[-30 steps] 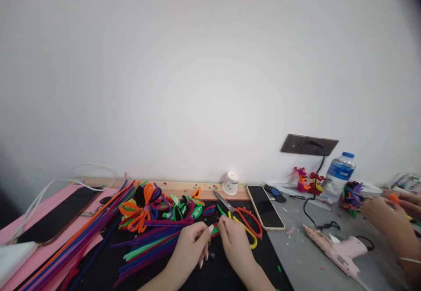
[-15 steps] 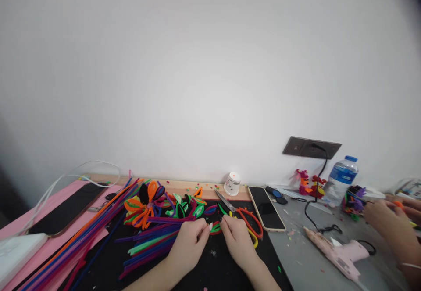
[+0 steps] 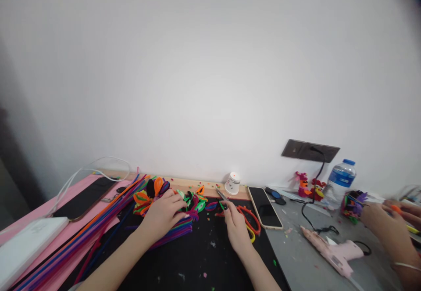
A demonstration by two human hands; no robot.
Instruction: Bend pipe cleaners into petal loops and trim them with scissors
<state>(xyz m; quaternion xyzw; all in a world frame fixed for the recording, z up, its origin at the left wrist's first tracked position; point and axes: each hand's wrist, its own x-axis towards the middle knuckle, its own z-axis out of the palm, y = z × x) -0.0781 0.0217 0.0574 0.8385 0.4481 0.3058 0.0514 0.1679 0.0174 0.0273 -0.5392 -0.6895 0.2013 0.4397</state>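
My left hand (image 3: 166, 214) lies over the heap of pipe cleaners, fingers stretched out and thumb apart. Under and beside it are flower-like loops, including an orange one (image 3: 142, 198), and a bundle of cut purple and blue pipe cleaners (image 3: 176, 235). My right hand (image 3: 235, 226) is closed at the fingertips on a small green-and-red pipe cleaner piece (image 3: 220, 206), partly hidden by the fingers. Just behind that hand lie scissors with red handles (image 3: 252, 217). A blue-and-purple looped petal (image 3: 211, 206) rests between the hands.
Long pipe cleaners (image 3: 82, 234) lie at left, near a dark phone (image 3: 86, 198) and white box (image 3: 36, 247). Right of the black mat (image 3: 184, 273) are a phone (image 3: 265, 207), pink glue gun (image 3: 332, 251) and water bottle (image 3: 340, 181). A paper cup (image 3: 233, 184) stands behind. Another person's hands (image 3: 381, 223) work far right.
My left hand has let go of the small piece and moved left onto the pipe cleaner heap. My right hand has stayed near the scissors, still pinching. The view has shifted slightly.
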